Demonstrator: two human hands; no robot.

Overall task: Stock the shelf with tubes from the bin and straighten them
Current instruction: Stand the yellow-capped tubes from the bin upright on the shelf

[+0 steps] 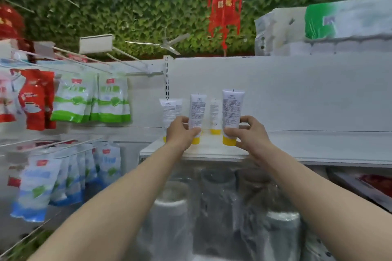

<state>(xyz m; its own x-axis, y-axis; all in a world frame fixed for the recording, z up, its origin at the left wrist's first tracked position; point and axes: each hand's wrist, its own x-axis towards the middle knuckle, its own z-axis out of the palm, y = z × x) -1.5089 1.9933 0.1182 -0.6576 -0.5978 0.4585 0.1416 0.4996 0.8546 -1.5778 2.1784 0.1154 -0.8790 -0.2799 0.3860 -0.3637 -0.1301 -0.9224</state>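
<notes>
White tubes with yellow caps stand cap-down on the white shelf [297,150]. My left hand [180,132] grips one tube [197,110] near its cap. A larger-looking tube [232,106] is held low down by my right hand [249,133], close to the shelf's front edge. Two more tubes stand further back: one at the left [168,109], partly hidden behind my left hand, and a smaller one [214,112] between the two held tubes. No bin is in view.
Hooks at left carry hanging pouches: green-and-white ones [91,101], red ones [36,99] and blue-and-white ones [63,176]. Wrapped rolls [212,207] fill the space under the shelf. Packs of tissue [328,29] sit on top. The shelf extends bare to the right.
</notes>
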